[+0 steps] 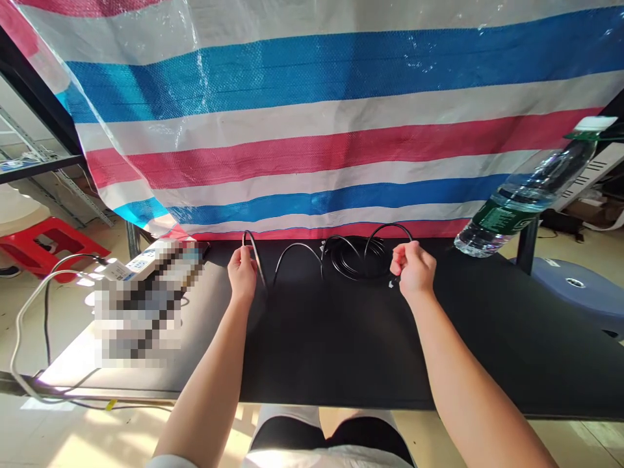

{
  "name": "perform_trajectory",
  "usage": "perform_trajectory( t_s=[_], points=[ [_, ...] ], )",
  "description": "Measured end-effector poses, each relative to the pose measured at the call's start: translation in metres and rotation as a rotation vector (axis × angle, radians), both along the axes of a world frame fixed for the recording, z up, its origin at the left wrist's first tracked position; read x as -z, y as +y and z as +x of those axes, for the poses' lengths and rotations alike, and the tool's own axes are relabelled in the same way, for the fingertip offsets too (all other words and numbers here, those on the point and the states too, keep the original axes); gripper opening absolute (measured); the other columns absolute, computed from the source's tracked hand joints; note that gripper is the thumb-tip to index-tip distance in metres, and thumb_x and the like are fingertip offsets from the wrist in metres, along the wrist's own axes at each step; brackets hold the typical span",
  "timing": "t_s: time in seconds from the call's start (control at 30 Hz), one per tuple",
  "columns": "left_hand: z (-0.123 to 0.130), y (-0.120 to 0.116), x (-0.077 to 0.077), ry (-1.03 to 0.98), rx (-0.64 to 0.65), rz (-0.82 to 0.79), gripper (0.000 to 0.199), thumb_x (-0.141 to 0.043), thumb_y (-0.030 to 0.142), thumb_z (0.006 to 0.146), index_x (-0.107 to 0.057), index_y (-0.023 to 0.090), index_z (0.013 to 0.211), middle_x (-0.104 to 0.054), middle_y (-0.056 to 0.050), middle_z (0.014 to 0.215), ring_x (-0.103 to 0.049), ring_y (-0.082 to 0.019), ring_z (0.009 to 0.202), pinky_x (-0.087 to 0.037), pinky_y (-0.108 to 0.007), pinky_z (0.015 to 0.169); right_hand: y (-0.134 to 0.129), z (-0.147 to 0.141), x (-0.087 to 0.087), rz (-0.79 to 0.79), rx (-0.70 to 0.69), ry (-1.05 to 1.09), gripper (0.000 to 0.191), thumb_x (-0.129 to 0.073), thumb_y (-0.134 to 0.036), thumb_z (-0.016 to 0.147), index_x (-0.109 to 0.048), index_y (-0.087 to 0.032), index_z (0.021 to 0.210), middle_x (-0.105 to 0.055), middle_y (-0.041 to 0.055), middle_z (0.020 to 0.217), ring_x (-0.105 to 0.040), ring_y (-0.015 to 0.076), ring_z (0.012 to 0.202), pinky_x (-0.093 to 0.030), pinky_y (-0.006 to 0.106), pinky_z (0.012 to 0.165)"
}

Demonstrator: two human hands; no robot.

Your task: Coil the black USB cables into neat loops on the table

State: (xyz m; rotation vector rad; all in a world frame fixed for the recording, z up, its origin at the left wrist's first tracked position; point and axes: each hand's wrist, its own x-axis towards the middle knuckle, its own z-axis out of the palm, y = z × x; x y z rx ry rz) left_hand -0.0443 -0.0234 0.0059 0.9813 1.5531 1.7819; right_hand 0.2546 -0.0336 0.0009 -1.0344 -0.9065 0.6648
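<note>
One glossy black cable (pixel 344 268) | loosely coiled, arching | left hand (pixel 242 273), right hand (pixel 414 270) pinching it

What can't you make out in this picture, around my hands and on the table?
All in the head view:
Cable inside the left hand: hidden by the grip.
Cable inside the right hand: hidden by the hand itself.
Pale scrap below the right hand: too small to identify.
Items at the table's left: masked by pixelation.
Bottle label: small print unreadable.
Red stool: cut off by the left edge.
</note>
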Motion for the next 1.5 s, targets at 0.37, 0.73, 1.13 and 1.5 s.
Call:
perform_trajectory(
  t_s=[0.37,0.73,1.13,1.5],
  points=[
    [0.002,-0.005,0.003,0.405,0.041,-0.057,0.02,-0.06,0.031,0.072,-0.065,0.021,0.056,-0.059,-0.001,0.056,-0.056,-0.016,0.057,-0.042,-0.026,0.058,-0.013,-0.026,-0.002,-0.183,-0.155,-0.415,0.046,-0.073,-0.061,0.055,-0.06,-0.021,0.073,-0.06,-0.001,0.056,-0.049,0.0131,0.048,-0.041,0.029,0.052],
    [0.012,-0.005,0.011,0.186,0.215,-0.065,0.014,-0.063,0.03,0.071,-0.066,0.019,0.063,-0.062,-0.001,0.056,-0.065,-0.018,0.057,-0.047,-0.026,0.053,-0.025,-0.047,0.003,0.055,0.199,-0.573,0.057,-0.077,-0.064,0.047,-0.039,-0.027,0.068,-0.044,-0.0046,0.061,-0.043,0.0145,0.056,-0.04,0.031,0.058],
    [0.025,-0.02,-0.01,0.013,0.241,-0.072,0.032,-0.065,0.044,0.068,-0.051,0.02,0.053,-0.042,0.006,0.039,-0.041,-0.008,0.029,-0.033,-0.02,0.03,-0.016,-0.048,-0.003,-0.063,0.127,-0.119,0.054,-0.06,-0.073,0.067,-0.036,-0.026,0.057,-0.032,-0.0076,0.044,-0.031,0.0105,0.04,-0.028,0.026,0.04],
    [0.054,-0.027,0.0,0.182,0.232,-0.23,0.036,-0.056,0.04,0.076,-0.036,0.022,0.052,-0.035,0.008,0.041,-0.035,-0.007,0.036,-0.026,-0.019,0.033,-0.025,-0.082,0.007,-0.106,-0.362,0.097,0.061,-0.074,-0.071,0.048,-0.036,-0.023,0.052,-0.04,-0.0068,0.044,-0.027,0.0051,0.038,-0.022,0.023,0.035]
  ],
)
